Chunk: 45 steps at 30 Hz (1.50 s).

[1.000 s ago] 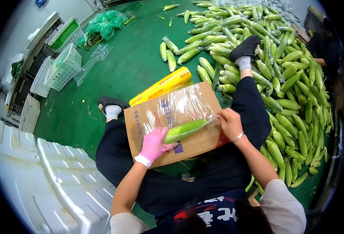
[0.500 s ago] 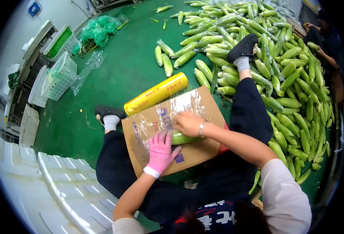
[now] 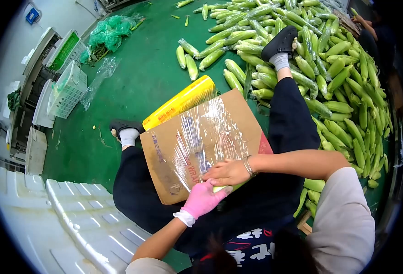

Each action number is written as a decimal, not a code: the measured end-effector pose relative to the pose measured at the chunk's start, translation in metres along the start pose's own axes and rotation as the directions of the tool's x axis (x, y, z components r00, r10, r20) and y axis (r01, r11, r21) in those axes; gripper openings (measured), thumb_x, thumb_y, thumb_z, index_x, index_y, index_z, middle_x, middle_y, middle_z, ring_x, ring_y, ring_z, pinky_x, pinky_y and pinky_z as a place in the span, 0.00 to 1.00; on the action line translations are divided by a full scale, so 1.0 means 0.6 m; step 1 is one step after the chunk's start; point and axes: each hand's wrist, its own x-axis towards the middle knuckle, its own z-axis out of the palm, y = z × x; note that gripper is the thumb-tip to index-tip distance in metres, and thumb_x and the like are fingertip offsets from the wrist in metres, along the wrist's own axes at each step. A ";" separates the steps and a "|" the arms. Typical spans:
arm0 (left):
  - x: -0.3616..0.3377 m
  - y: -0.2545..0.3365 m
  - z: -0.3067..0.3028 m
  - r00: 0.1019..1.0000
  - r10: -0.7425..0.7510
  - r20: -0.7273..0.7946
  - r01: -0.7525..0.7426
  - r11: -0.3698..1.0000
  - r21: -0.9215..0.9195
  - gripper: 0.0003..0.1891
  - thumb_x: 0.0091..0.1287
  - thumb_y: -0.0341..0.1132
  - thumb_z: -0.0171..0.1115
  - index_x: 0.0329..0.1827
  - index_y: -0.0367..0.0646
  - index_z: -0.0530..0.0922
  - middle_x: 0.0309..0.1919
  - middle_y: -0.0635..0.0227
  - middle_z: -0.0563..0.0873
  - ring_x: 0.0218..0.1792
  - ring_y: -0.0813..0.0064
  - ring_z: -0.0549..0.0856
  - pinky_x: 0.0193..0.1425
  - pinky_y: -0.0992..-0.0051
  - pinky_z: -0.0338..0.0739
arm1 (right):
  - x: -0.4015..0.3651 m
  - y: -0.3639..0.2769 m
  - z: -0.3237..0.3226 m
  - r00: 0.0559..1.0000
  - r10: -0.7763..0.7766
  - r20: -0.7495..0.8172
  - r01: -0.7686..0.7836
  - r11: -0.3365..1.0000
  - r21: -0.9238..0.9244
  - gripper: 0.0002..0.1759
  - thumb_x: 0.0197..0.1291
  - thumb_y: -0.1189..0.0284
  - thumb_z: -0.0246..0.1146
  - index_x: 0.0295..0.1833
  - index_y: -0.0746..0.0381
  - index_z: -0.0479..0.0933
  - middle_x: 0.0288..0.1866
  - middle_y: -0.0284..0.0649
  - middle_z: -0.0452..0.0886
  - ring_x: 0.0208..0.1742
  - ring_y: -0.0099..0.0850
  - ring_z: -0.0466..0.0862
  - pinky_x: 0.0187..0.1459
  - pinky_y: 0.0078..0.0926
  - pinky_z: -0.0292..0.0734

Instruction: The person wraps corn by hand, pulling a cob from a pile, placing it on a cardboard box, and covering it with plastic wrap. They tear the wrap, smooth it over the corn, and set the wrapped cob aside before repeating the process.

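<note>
An ear of corn (image 3: 218, 188) is held at the lower edge of a flat cardboard piece (image 3: 242, 112), close in front of the person's body, and it is mostly covered by the two hands, which are brought together there and touch each other. By the left hand (image 3: 203, 199), which is dressed in a pink glove with a white cuff, the ear is gripped, with the thumb laid across it. The right hand (image 3: 229, 172), which is bare, is placed over the ear with its fingers stretched toward the glove; whether these fingers are closed around the ear cannot be told. On the right wrist a bracelet (image 3: 249, 166) is worn. The cardboard piece is supported over the legs in dark trousers (image 3: 292, 123), and its middle is covered by wrinkled clear film (image 3: 190, 137), through which printed letters are seen. Just beyond its far edge, a yellow roll (image 3: 181, 102) is laid on the green floor (image 3: 142, 64). On the right, a big pile of corn (image 3: 347, 98) is spread, and some ears in it are wrapped in clear plastic. At the far end of this pile, a co-worker's hand (image 3: 365, 25) is partly seen. On the left, white foam boxes (image 3: 89, 228) are placed near the person, and a white basket (image 3: 69, 93) is placed farther away, near a green net bag (image 3: 112, 34).
</note>
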 end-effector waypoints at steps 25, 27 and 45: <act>-0.125 0.001 0.142 0.529 0.158 0.834 0.537 0.698 -0.473 0.35 0.76 0.63 0.50 0.57 0.34 0.82 0.35 0.74 0.83 0.39 0.83 0.75 0.48 0.78 0.74 | -0.090 -0.037 0.014 0.957 0.052 -0.285 0.119 0.826 0.550 0.27 0.73 0.61 0.59 0.71 0.63 0.71 0.64 0.46 0.79 0.63 0.35 0.79 0.66 0.32 0.71; -0.130 -0.012 0.142 0.653 -0.014 0.758 0.692 0.417 -0.589 0.37 0.73 0.67 0.49 0.55 0.38 0.82 0.34 0.74 0.81 0.31 0.84 0.74 0.36 0.81 0.71 | -0.183 -0.066 0.043 0.913 0.070 -0.402 0.269 0.637 0.722 0.24 0.74 0.58 0.57 0.63 0.66 0.78 0.61 0.48 0.82 0.64 0.37 0.79 0.68 0.35 0.70; 0.005 0.246 0.093 0.514 0.463 -0.722 -0.847 0.405 -0.344 0.18 0.61 0.38 0.73 0.46 0.35 0.78 0.35 0.60 0.87 0.37 0.69 0.87 0.44 0.72 0.80 | -0.196 -0.128 0.153 0.510 0.807 -0.298 0.836 -0.384 0.392 0.12 0.71 0.64 0.58 0.44 0.61 0.80 0.40 0.41 0.85 0.45 0.36 0.85 0.48 0.41 0.82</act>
